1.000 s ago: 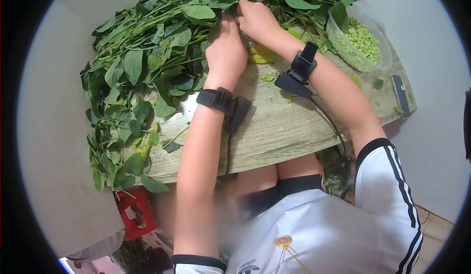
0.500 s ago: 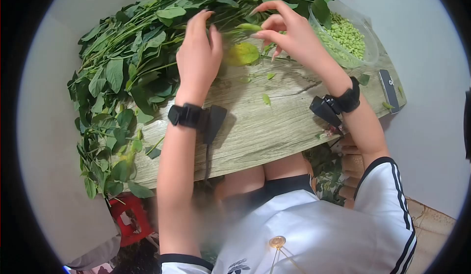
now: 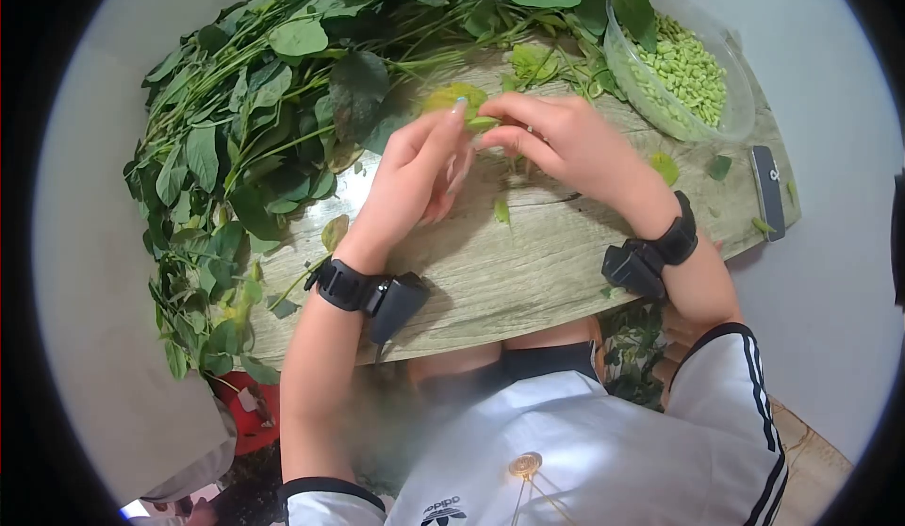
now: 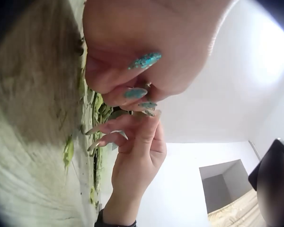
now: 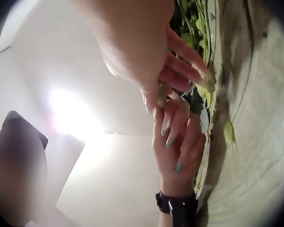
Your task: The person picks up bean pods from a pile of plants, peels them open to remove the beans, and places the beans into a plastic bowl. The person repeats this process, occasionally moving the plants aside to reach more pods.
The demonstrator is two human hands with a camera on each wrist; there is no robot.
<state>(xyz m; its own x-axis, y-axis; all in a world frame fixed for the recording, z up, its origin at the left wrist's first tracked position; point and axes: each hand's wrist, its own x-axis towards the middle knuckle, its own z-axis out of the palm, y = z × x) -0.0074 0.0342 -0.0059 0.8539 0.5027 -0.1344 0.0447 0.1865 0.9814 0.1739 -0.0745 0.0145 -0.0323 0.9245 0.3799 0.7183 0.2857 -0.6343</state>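
Observation:
A green pod [image 3: 481, 123] is between the two hands above the wooden table [image 3: 528, 271]. The right hand [image 3: 575, 149] pinches it between thumb and forefinger; in the right wrist view the pod [image 5: 162, 96] shows at those fingertips. Against the pod's other end are the thumb and fingers of the left hand [image 3: 413, 172], its remaining fingers curled. In the left wrist view the left hand [image 4: 142, 52] hides most of the pod, and the right hand [image 4: 137, 163] faces it. Behind the hands lies a yellow leaf [image 3: 454, 94].
Leafy green stalks [image 3: 255, 102] cover the table's back and left side. A clear bowl of shelled green beans [image 3: 683, 73] stands at the back right. Near it lies a dark phone-like object [image 3: 768, 191]. A loose pod [image 3: 501, 210] rests on the wood in front of the hands.
Both hands have left the stalks and come nearer the table's front. The right hand came away with a pod, and the left hand has since closed in on it.

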